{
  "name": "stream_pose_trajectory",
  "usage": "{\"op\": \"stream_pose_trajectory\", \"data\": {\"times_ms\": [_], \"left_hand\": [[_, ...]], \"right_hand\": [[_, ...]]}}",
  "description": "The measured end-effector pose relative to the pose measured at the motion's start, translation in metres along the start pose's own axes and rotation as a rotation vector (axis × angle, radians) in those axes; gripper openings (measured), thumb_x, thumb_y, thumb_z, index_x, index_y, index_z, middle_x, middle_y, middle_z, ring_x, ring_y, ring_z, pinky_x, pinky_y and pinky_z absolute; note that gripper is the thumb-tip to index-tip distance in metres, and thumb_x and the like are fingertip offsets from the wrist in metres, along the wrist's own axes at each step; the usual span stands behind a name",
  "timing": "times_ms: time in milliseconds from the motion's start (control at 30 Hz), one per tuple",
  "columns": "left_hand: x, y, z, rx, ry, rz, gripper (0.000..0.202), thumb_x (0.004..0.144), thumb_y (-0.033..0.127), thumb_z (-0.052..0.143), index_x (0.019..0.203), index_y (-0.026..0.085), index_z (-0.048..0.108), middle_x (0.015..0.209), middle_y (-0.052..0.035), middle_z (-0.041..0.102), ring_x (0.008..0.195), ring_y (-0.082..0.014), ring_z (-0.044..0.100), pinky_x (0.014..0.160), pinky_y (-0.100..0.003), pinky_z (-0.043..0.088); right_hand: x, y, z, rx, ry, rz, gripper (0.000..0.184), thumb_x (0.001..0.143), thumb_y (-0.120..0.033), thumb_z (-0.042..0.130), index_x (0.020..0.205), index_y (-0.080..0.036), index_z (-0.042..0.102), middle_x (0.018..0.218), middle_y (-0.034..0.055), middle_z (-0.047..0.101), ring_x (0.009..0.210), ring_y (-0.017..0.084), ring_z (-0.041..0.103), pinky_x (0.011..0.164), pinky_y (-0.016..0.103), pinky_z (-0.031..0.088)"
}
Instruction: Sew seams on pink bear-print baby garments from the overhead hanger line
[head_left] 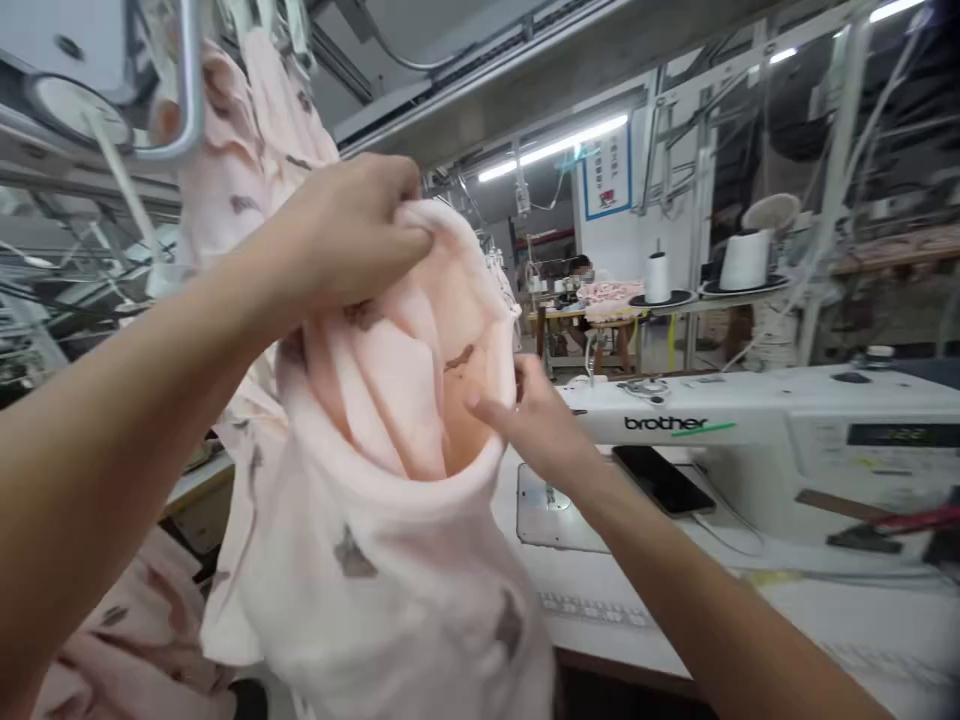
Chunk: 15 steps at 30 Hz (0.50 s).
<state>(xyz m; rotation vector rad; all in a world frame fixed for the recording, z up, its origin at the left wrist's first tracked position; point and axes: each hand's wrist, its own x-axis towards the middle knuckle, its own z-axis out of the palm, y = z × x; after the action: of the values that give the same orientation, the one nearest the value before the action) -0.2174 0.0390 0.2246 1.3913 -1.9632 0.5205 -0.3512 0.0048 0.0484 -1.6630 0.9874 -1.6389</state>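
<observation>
The left hand grips the rim of a light, limp pink garment, held up beside the sewing machine; the right hand touches the rim, grip unclear; soft cloth, best taken there.

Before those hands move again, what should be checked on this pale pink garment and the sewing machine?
1. Left hand gripping the pale pink printed knit garment at its upper edge: ok, fabric gathered in the fingers.
2. Right hand at the garment's rolled opening: ok, touching the rim.
3. Garment clear of the needle on the white Brother sewing machine: cannot tell, the needle area is hidden.
4. Black smartphone clear of the right forearm: cannot tell, they lie very close.
5. Machine's display panel: cannot tell, too blurred to read.
</observation>
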Motion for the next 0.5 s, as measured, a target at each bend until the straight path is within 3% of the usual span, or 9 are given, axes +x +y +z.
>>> {"op": "stream_pose_trajectory", "data": {"times_ms": [67, 133, 233, 267, 333, 400, 500], "left_hand": [[-0.018, -0.018, 0.009, 0.184, 0.012, 0.13, 0.016, 0.078, 0.033, 0.049, 0.082, 0.018, 0.053, 0.078, -0.0003, 0.052, 0.083, -0.0218, 0.056, 0.08, -0.032, 0.042], [-0.047, -0.051, 0.033, 0.227, -0.119, 0.091, 0.025, 0.08, 0.042, 0.046, 0.093, 0.022, 0.053, 0.079, -0.0007, 0.057, 0.074, -0.0223, 0.057, 0.068, -0.03, 0.043], [-0.108, -0.098, 0.094, 0.191, -0.605, -0.01, 0.033, 0.083, 0.033, 0.041, 0.114, 0.026, 0.051, 0.089, -0.0046, 0.065, 0.08, -0.0263, 0.061, 0.066, -0.034, 0.045], [-0.128, -0.107, 0.117, 0.173, -0.676, -0.009, 0.036, 0.081, 0.023, 0.041, 0.116, 0.023, 0.051, 0.097, -0.0079, 0.065, 0.089, -0.0282, 0.06, 0.073, -0.037, 0.045], [-0.163, -0.108, 0.159, -0.039, -0.676, 0.06, 0.042, 0.077, 0.012, 0.041, 0.116, 0.021, 0.054, 0.124, -0.0089, 0.055, 0.115, -0.0274, 0.049, 0.095, -0.04, 0.037], [-0.185, -0.09, 0.19, -0.377, -0.672, 0.015, 0.039, 0.083, 0.019, 0.041, 0.121, 0.023, 0.05, 0.132, -0.0061, 0.048, 0.121, -0.022, 0.044, 0.099, -0.035, 0.034], [-0.193, -0.051, 0.216, -0.743, -0.697, -0.152, 0.026, 0.088, 0.037, 0.042, 0.1, 0.021, 0.058, 0.096, -0.0025, 0.064, 0.089, -0.0175, 0.057, 0.076, -0.026, 0.044]], "right_hand": [[-0.01, 0.021, -0.008, 0.089, -0.113, 0.054, 0.024, 0.075, -0.032, 0.062, 0.095, -0.02, 0.056, 0.087, 0.0018, 0.06, 0.081, 0.02, 0.056, 0.069, 0.031, 0.046], [-0.032, 0.042, -0.019, 0.344, -0.294, 0.191, 0.024, 0.077, -0.034, 0.06, 0.096, -0.019, 0.059, 0.082, 0.0018, 0.062, 0.077, 0.018, 0.058, 0.069, 0.029, 0.046], [-0.071, 0.074, -0.028, 0.646, -0.494, 0.481, 0.035, 0.078, -0.043, 0.063, 0.099, -0.015, 0.06, 0.079, 0.0038, 0.064, 0.068, 0.015, 0.058, 0.066, 0.026, 0.045], [-0.083, 0.084, -0.027, 0.677, -0.502, 0.544, 0.036, 0.079, -0.044, 0.063, 0.098, -0.014, 0.061, 0.079, 0.0041, 0.064, 0.067, 0.014, 0.058, 0.066, 0.025, 0.045], [-0.101, 0.101, -0.022, 0.669, -0.441, 0.598, 0.035, 0.081, -0.045, 0.062, 0.097, -0.014, 0.061, 0.079, 0.0038, 0.063, 0.07, 0.015, 0.058, 0.067, 0.025, 0.044], [-0.114, 0.111, -0.017, 0.607, -0.363, 0.574, 0.034, 0.083, -0.045, 0.059, 0.1, -0.016, 0.061, 0.083, 0.0034, 0.063, 0.077, 0.017, 0.058, 0.071, 0.026, 0.044], [-0.126, 0.114, -0.021, 0.475, -0.289, 0.521, 0.035, 0.086, -0.046, 0.054, 0.103, -0.017, 0.06, 0.086, 0.0032, 0.062, 0.078, 0.018, 0.056, 0.07, 0.027, 0.044]]}}
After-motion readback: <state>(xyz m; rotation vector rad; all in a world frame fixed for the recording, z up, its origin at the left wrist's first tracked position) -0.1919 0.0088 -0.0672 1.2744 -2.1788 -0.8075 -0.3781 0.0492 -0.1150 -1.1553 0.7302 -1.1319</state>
